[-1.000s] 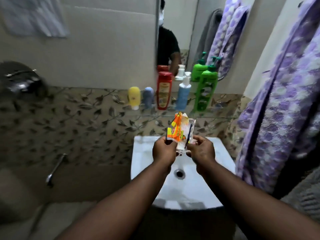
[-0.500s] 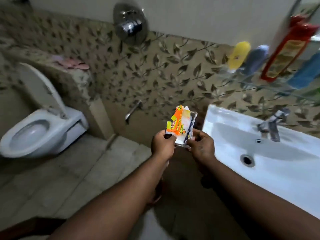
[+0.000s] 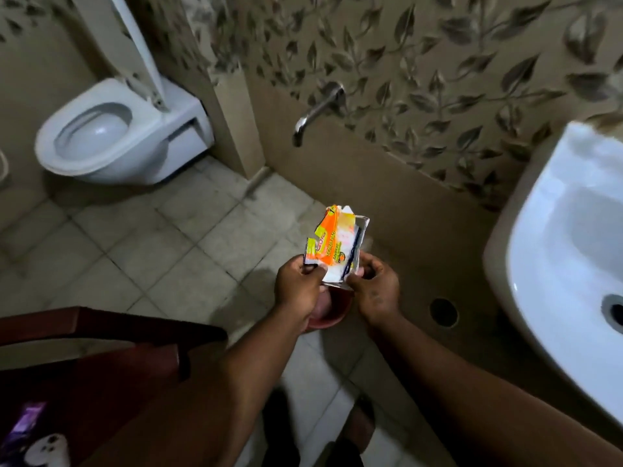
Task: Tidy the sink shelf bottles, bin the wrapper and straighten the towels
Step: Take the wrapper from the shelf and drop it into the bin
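An orange, white and clear plastic wrapper stands upright between both hands. My left hand pinches its lower left corner and my right hand pinches its lower right edge. Directly below the hands, on the floor, sits a small reddish-brown bin, mostly hidden behind my wrists. The shelf bottles and the towels are out of view.
The white sink juts in from the right. A wall tap sticks out above the tiled floor, and a white toilet with its lid up stands at the back left. A dark red stool or bucket sits at the lower left.
The view has swung left and down, away from the sink and shelf, to the floor. Both hands keep hold of the wrapper, which is now above the small bin.
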{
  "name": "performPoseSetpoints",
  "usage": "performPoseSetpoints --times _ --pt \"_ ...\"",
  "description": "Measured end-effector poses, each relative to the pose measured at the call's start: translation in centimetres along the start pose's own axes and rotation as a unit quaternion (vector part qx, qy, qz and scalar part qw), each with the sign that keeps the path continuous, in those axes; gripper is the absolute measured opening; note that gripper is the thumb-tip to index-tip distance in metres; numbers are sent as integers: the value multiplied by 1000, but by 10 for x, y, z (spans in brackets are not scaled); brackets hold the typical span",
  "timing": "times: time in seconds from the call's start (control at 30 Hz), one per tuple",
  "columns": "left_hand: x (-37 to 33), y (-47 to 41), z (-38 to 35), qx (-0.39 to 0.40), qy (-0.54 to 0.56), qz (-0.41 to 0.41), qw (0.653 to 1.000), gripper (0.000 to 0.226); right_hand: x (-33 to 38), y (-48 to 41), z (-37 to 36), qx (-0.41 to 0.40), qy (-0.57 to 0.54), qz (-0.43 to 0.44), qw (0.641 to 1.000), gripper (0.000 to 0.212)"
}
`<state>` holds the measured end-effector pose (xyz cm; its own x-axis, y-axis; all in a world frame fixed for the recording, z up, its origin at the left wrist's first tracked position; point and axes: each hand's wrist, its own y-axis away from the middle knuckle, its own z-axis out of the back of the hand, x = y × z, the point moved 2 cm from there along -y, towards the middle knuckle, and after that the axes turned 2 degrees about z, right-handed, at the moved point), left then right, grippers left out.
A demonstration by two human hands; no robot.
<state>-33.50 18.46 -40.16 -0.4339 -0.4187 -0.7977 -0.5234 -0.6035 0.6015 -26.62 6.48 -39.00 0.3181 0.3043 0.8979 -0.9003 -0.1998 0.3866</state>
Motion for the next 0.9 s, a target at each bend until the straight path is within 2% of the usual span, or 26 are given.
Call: performPoseSetpoints --times 0.17,0.33,0.5,0.6,0.67,0.73,0.9 --pt "78 -50 2 -11 22 49 999 30 -87 -30 -29 13 -24 -63 998 46" --pt "147 -100 3 -15 26 80 996 23 -175 -65 -54 22 -29 -110 993 50" --pt "204 -150 4 -31 12 98 995 21 -243 -96 -75 23 -47 -117 992 47" --pt "237 -171 10 -65 19 118 991 31 -279 -109 -79 17 -90 -161 983 54" --pt "255 -178 16 -80 19 124 989 35 -298 -109 -78 13 -101 -191 976 55" --pt "265 -177 20 -77 -1 121 990 33 -309 -105 -75 10 -101 -213 972 46" --pt "267 -167 16 -48 -69 87 993 40 -308 -93 -67 26 -67 -211 975 35"
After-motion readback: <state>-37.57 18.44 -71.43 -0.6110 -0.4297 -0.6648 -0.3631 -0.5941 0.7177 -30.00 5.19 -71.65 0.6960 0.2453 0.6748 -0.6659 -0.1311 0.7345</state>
